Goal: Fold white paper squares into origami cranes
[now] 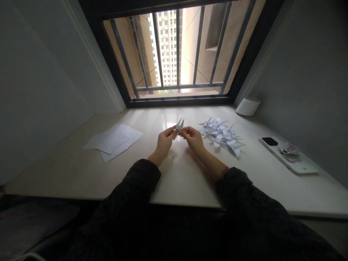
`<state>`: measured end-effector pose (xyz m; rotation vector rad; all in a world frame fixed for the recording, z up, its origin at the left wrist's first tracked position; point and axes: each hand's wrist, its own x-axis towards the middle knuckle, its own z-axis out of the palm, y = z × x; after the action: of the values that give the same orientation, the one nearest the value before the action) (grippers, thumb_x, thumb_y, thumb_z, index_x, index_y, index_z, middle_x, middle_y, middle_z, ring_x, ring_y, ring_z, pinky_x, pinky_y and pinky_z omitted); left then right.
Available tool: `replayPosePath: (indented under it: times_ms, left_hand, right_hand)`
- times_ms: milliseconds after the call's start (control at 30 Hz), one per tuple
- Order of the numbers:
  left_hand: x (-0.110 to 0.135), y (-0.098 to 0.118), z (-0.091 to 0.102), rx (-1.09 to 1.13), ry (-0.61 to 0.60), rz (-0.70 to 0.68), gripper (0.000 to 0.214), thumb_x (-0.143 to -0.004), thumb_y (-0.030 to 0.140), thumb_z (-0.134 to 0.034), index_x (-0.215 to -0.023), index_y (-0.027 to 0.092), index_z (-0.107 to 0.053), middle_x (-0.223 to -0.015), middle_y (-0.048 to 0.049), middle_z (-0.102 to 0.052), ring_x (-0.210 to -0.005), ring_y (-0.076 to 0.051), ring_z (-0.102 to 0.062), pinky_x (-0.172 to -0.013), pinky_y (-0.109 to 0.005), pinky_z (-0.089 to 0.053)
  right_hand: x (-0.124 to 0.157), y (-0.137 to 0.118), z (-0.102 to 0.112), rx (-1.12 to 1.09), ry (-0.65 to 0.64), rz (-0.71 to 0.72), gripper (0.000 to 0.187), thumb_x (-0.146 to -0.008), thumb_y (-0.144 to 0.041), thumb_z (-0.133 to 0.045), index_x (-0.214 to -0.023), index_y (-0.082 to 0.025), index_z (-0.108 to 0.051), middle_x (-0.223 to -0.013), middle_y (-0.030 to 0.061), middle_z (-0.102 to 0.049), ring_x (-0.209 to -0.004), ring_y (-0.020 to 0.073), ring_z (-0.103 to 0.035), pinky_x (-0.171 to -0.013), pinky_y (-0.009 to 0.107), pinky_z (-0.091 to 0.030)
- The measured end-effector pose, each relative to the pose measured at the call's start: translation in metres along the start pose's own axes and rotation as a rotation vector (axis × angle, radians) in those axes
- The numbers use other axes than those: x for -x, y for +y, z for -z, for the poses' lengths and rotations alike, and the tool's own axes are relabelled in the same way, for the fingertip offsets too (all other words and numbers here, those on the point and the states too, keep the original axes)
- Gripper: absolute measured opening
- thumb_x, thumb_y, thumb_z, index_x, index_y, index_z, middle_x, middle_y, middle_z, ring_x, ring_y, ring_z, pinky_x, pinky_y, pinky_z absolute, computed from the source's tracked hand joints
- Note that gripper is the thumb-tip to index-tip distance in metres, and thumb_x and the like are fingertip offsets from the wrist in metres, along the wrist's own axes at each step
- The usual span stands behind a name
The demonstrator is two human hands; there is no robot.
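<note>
Between my hands, raised above the pale sill, is a small white folded-paper crane (179, 125) with two thin points sticking up. My left hand (164, 140) pinches its left side between thumb and fingers. From the other side my right hand (193, 139) grips its lower right part with the fingertips. The crane's lower folds are partly hidden by my fingers. To the right of my right hand lies a pile of finished white paper cranes (221, 132). Several loose sheets of white paper (115, 139) overlap on the left.
A white phone (290, 159) with a round grip on its back lies at the right. Near the right wall stands a white cylindrical object (248, 106). The sill (185, 185) ends at a front edge close to my body, with a barred window (176, 54) behind.
</note>
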<state>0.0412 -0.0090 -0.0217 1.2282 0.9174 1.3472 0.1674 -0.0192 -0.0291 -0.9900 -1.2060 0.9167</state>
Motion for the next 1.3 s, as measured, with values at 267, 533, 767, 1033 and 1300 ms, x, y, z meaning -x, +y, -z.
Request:
replayPosePath:
  times_ms: [267, 533, 767, 1033, 1300]
  left_hand:
    - [0.005, 0.012, -0.001, -0.137, 0.017, -0.030, 0.034, -0.069, 0.039, -0.071, -0.094, 0.017, -0.071, -0.096, -0.0083, -0.072, -0.088, -0.020, -0.065, -0.080, -0.034, -0.049]
    - [0.005, 0.015, 0.002, -0.161, 0.080, 0.002, 0.029, -0.067, 0.041, -0.073, -0.083, 0.016, -0.072, -0.084, -0.0066, -0.072, -0.083, -0.020, -0.066, -0.077, -0.034, -0.049]
    - [0.004, 0.013, 0.002, -0.147, 0.088, 0.037, 0.026, -0.064, 0.039, -0.075, -0.073, 0.016, -0.068, -0.078, -0.0050, -0.071, -0.077, -0.017, -0.064, -0.073, -0.030, -0.046]
    - [0.004, 0.022, 0.005, -0.231, -0.010, 0.073, 0.034, -0.064, 0.048, -0.073, -0.078, 0.017, -0.071, -0.077, -0.0055, -0.069, -0.074, -0.017, -0.062, -0.069, -0.029, -0.043]
    - [0.000, 0.024, 0.013, -0.117, 0.006, 0.207, 0.036, -0.066, 0.050, -0.071, -0.082, 0.018, -0.071, -0.088, -0.0085, -0.070, -0.091, -0.023, -0.063, -0.077, -0.032, -0.042]
  right_hand:
    - [-0.002, 0.000, 0.004, 0.044, 0.021, 0.014, 0.030, -0.068, -0.049, -0.068, -0.074, -0.019, -0.066, -0.070, 0.0028, -0.068, -0.067, 0.0161, -0.063, -0.059, 0.027, -0.048]
    - [-0.005, 0.005, 0.007, 0.104, -0.019, 0.018, 0.032, -0.065, -0.050, -0.072, -0.075, -0.019, -0.071, -0.069, 0.0051, -0.071, -0.064, 0.0190, -0.066, -0.059, 0.030, -0.050]
    - [-0.004, 0.006, 0.007, 0.169, -0.003, 0.019, 0.034, -0.066, -0.050, -0.072, -0.078, -0.018, -0.073, -0.072, 0.0067, -0.073, -0.065, 0.0197, -0.067, -0.060, 0.030, -0.050]
    - [-0.002, -0.001, 0.010, 0.262, 0.009, 0.064, 0.029, -0.070, -0.046, -0.070, -0.084, -0.022, -0.076, -0.079, 0.0054, -0.075, -0.067, 0.0194, -0.065, -0.057, 0.028, -0.046]
    - [-0.003, 0.000, 0.007, 0.019, -0.096, 0.021, 0.029, -0.072, -0.043, -0.069, -0.092, -0.023, -0.075, -0.085, 0.0046, -0.074, -0.075, 0.0180, -0.065, -0.067, 0.030, -0.048]
